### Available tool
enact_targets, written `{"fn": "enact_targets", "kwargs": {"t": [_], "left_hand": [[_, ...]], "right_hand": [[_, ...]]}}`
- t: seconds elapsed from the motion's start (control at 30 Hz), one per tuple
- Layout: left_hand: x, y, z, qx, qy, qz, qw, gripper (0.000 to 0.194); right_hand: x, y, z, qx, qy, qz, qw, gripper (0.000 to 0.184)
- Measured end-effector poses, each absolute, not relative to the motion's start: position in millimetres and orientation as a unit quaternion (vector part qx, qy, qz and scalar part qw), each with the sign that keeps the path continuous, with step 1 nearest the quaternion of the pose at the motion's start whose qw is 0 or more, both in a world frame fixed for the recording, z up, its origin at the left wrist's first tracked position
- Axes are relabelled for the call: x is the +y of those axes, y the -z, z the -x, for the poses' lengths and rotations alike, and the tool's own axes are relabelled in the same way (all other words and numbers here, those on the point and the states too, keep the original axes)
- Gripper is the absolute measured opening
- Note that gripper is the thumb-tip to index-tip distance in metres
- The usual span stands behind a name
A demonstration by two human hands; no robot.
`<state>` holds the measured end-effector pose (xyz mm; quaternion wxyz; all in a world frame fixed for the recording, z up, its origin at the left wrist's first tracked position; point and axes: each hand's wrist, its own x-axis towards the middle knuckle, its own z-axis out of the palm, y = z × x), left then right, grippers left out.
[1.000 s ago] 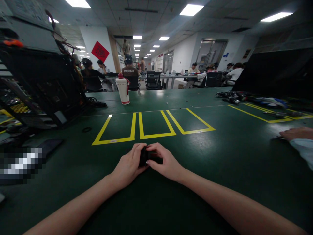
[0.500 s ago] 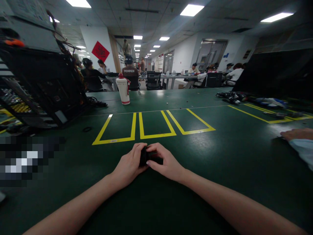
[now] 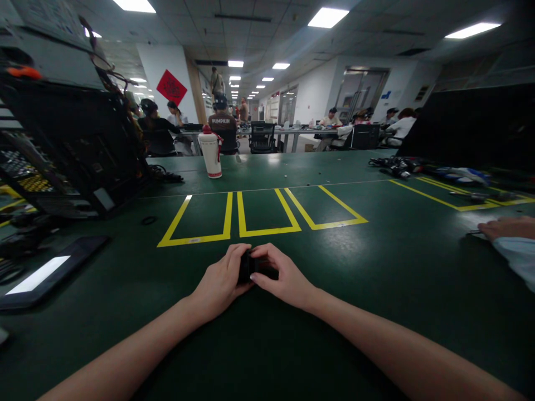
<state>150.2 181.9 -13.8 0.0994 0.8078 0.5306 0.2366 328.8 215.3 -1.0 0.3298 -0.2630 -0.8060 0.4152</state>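
Observation:
A small black object (image 3: 246,268) sits between my two hands, low over the green table (image 3: 267,345); its kind cannot be made out. My left hand (image 3: 223,275) is wrapped round its left side, with the fingers over the top. From the right, my right hand (image 3: 282,275) grips it between thumb and fingertips. The fingers cover much of the object. Just beyond my hands, yellow tape outlines (image 3: 270,230) mark the tabletop.
A white tumbler (image 3: 210,153) with a red lid stands further back. At the left are a black computer case (image 3: 94,150) and a dark tablet-like slab (image 3: 54,273). A black ring (image 3: 148,220) lies nearby. Another person's hand (image 3: 507,227) rests at the right edge.
My hands and the black object keep almost the same place. The other person's hand at the right has shifted very slightly.

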Motion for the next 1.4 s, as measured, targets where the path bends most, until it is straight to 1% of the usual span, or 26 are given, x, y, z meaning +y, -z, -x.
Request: {"fn": "enact_targets", "kwargs": {"t": [0.07,0.13,0.3,0.37,0.53,0.77,0.9,0.97,1.13,1.2,1.3,1.4], "left_hand": [[182,14,-150,0.527,-0.239,-0.810,0.097,0.059],[182,14,-150,0.528,-0.240,-0.809,0.094,0.059],[182,13,-151,0.534,-0.234,-0.807,0.091,0.061],[182,13,-151,0.534,-0.237,-0.807,0.088,0.061],[183,13,-152,0.531,-0.238,-0.808,0.089,0.060],[183,12,-151,0.539,-0.235,-0.802,0.104,0.059],[184,9,-152,0.552,-0.234,-0.789,0.131,0.059],[185,9,-151,0.562,-0.232,-0.780,0.152,0.059],[193,8,-142,0.587,-0.239,-0.751,0.186,0.058],[196,7,-138,0.585,-0.243,-0.749,0.195,0.057],[198,8,-136,0.588,-0.245,-0.745,0.196,0.057],[198,8,-138,0.597,-0.246,-0.743,0.179,0.059]], "right_hand": [[215,1,-329,-0.807,-0.406,0.263,0.339,0.023],[215,2,-328,-0.804,-0.407,0.265,0.343,0.024],[216,3,-327,-0.797,-0.429,0.276,0.325,0.037],[216,4,-327,-0.802,-0.417,0.283,0.320,0.039],[217,6,-328,-0.809,-0.374,0.321,0.320,0.037],[216,7,-328,-0.811,-0.356,0.342,0.314,0.034],[216,8,-329,-0.809,-0.357,0.357,0.301,0.032],[218,6,-332,-0.814,-0.357,0.359,0.284,0.035],[226,-3,-346,-0.844,-0.379,0.316,0.210,0.056],[228,-5,-351,-0.854,-0.370,0.307,0.198,0.054],[228,-4,-352,-0.858,-0.352,0.311,0.207,0.045],[226,-2,-350,-0.851,-0.350,0.321,0.225,0.046]]}}
